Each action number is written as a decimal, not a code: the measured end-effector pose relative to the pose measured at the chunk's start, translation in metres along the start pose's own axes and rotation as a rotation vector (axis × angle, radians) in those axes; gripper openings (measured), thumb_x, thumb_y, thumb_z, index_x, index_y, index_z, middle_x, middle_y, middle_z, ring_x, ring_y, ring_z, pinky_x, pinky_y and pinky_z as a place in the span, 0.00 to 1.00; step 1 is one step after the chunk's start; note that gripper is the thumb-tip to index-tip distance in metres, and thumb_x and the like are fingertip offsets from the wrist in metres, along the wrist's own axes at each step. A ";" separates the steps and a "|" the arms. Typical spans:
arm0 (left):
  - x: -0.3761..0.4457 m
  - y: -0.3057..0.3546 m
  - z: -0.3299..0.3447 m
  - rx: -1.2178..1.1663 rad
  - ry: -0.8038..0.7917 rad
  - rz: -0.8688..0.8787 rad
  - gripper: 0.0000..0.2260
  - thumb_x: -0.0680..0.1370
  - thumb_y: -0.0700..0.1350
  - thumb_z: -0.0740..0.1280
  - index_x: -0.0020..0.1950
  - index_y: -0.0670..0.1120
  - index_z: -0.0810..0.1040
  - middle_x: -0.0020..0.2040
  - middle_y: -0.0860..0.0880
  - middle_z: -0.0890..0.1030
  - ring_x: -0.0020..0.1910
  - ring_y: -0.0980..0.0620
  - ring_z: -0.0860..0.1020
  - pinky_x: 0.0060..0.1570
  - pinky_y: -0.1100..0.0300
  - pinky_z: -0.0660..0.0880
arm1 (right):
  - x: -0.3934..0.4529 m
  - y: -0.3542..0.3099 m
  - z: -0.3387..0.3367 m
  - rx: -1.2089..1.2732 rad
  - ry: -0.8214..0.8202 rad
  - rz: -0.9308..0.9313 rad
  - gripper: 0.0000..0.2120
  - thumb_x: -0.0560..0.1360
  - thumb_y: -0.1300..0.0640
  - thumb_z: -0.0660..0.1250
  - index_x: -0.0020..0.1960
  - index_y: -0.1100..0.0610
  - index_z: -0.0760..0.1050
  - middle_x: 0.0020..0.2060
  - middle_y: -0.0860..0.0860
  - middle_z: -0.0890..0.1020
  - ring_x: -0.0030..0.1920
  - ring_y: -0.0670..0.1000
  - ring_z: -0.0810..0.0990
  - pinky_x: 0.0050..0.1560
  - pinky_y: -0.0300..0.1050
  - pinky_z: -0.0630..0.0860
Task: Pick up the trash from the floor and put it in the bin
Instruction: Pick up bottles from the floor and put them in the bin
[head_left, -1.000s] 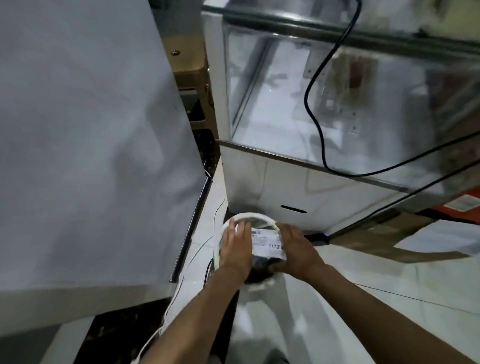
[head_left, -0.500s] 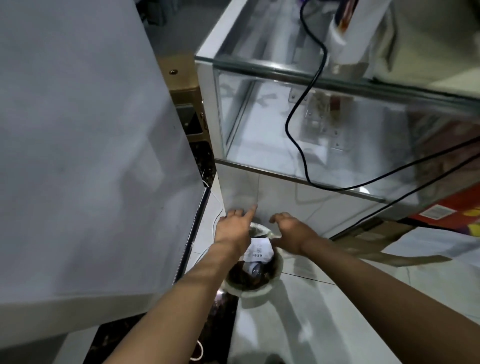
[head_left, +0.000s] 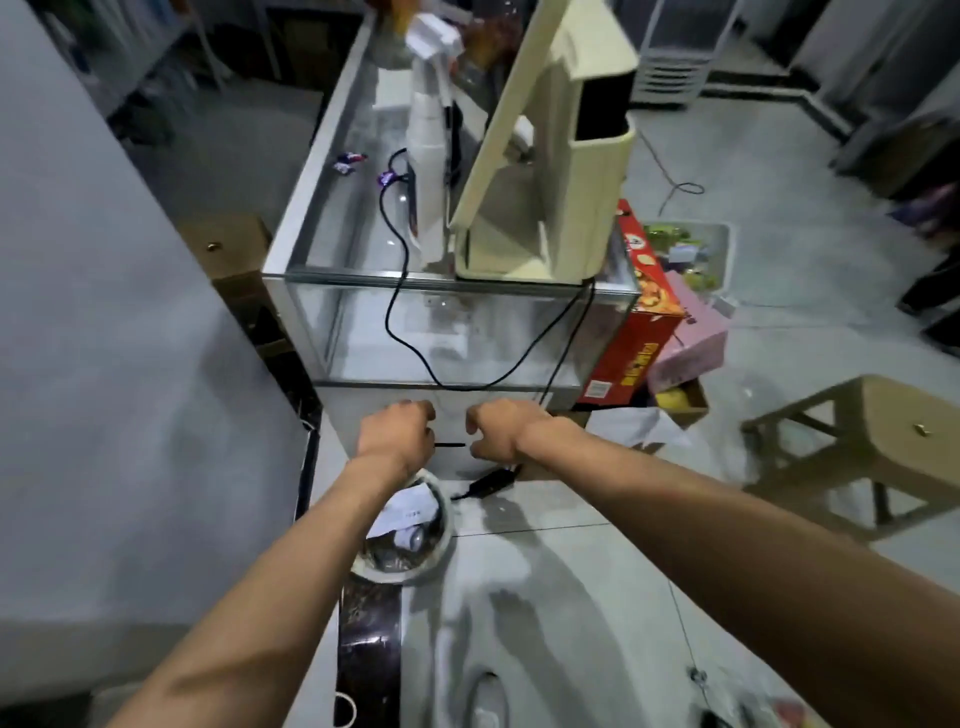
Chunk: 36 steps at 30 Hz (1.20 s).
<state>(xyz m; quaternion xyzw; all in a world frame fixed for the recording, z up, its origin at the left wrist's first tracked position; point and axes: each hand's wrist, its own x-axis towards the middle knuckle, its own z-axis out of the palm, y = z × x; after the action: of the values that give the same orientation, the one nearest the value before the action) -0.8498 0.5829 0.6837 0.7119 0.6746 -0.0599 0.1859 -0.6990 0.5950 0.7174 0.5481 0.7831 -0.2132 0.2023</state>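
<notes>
A small round white bin (head_left: 440, 540) stands on the floor against the base of a glass counter. White paper trash (head_left: 408, 511) lies on top of other rubbish inside it. My left hand (head_left: 396, 434) hovers above the bin's far rim, fingers loosely curled, holding nothing. My right hand (head_left: 496, 427) hangs a little to the right at the same height, also loosely curled and empty. Both hands are apart from the bin and the paper.
The glass counter (head_left: 447, 332) carries a beige machine (head_left: 550, 150) and black cables. Red and pink boxes (head_left: 649, 322) sit right of it, with white paper (head_left: 636, 426) on the floor nearby. A beige stool (head_left: 857, 447) stands at right. A grey cabinet (head_left: 104, 364) fills the left.
Both hands let go of the paper into the bin and rose away from it. The view pulled back and up, showing the counter top and floor.
</notes>
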 end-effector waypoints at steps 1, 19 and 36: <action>-0.014 0.020 -0.012 -0.004 -0.002 0.053 0.17 0.78 0.48 0.61 0.67 0.53 0.74 0.64 0.47 0.77 0.63 0.45 0.75 0.58 0.53 0.72 | -0.028 0.009 -0.008 -0.011 0.008 0.029 0.19 0.78 0.50 0.63 0.67 0.56 0.72 0.64 0.56 0.76 0.63 0.58 0.75 0.58 0.48 0.72; -0.361 0.416 -0.203 0.151 0.424 1.044 0.12 0.78 0.50 0.60 0.59 0.53 0.78 0.56 0.47 0.82 0.54 0.44 0.79 0.47 0.55 0.74 | -0.602 0.069 -0.041 0.119 0.445 0.909 0.11 0.79 0.50 0.60 0.53 0.57 0.74 0.49 0.54 0.79 0.48 0.56 0.78 0.41 0.45 0.69; -0.768 0.675 -0.124 -0.122 0.438 1.617 0.11 0.79 0.49 0.59 0.55 0.51 0.79 0.51 0.49 0.82 0.48 0.48 0.79 0.39 0.58 0.68 | -1.036 0.080 0.105 0.112 0.463 1.578 0.12 0.78 0.53 0.62 0.57 0.57 0.77 0.42 0.51 0.74 0.42 0.53 0.74 0.43 0.45 0.71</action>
<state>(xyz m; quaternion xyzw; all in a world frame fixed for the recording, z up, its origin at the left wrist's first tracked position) -0.2703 -0.1091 1.1806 0.9604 -0.0207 0.2677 0.0746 -0.2857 -0.2383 1.1923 0.9765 0.1777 0.0713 0.0985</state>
